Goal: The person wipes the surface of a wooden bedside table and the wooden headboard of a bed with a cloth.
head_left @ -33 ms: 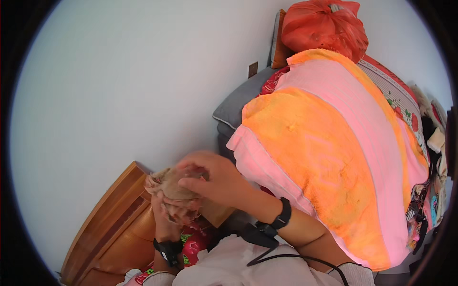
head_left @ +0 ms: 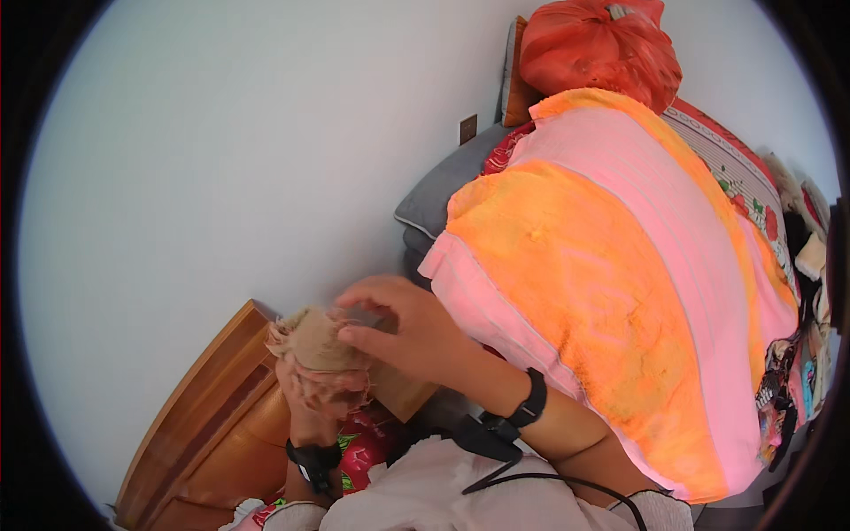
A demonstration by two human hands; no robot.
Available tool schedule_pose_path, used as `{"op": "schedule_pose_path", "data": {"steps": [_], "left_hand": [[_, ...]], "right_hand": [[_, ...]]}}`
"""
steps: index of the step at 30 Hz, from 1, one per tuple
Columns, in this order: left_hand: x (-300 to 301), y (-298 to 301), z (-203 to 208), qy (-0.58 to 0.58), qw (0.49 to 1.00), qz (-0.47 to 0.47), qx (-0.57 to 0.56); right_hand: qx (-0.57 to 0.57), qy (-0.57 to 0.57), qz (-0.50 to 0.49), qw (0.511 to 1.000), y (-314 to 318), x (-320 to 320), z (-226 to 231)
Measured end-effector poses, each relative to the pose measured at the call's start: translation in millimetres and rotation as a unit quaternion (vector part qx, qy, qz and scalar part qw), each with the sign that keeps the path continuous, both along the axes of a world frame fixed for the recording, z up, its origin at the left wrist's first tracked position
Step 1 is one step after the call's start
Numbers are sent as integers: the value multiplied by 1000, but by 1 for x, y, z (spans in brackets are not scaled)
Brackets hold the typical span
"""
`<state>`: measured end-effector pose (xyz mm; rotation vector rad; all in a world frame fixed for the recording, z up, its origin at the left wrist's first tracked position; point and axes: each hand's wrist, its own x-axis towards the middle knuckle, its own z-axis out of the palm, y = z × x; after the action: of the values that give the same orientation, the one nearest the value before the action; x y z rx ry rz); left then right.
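A bunched-up beige and pinkish cloth (head_left: 320,341) rests in my left hand (head_left: 310,411), which is closed around it from below. Some of its fingers are hard to tell apart from the folds. My right hand (head_left: 407,323) hovers at the right side of this bundle. Its thumb and fingers are curved and apart, with a gap showing between them. The fingertips are very near the cloth, and I cannot tell whether they touch it. Black straps circle both wrists.
A wooden headboard with brown padding (head_left: 208,434) stands at the lower left, by the pale wall (head_left: 221,159). An orange and pink towel (head_left: 575,265) covers a heap to the right. Behind it are a red plastic bag (head_left: 602,53) and a grey cushion (head_left: 443,190). Clothes (head_left: 801,354) lie piled far right.
My right hand has drawn slightly up and away from the bundle, and the gap between its thumb and fingers is wider. The left hand has hardly moved.
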<state>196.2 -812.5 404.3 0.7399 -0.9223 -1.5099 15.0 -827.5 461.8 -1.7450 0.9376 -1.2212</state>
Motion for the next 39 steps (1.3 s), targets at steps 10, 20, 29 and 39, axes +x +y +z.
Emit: {"op": "schedule_pose_path", "data": {"steps": [10, 20, 29, 39], "left_hand": [[-93, 39, 21, 73, 997, -19, 34], [-111, 59, -32, -14, 986, 39, -160], [-96, 59, -21, -221, 962, -22, -162], [-65, 50, -71, -109, 982, 114, -106]], "right_hand": [[2, -17, 15, 1000, 53, -68, -12], [178, -66, 119, 975, 63, -90, -9], [183, -155, 43, 970, 46, -67, -65], [145, 7, 93, 985, 25, -4, -98]]}}
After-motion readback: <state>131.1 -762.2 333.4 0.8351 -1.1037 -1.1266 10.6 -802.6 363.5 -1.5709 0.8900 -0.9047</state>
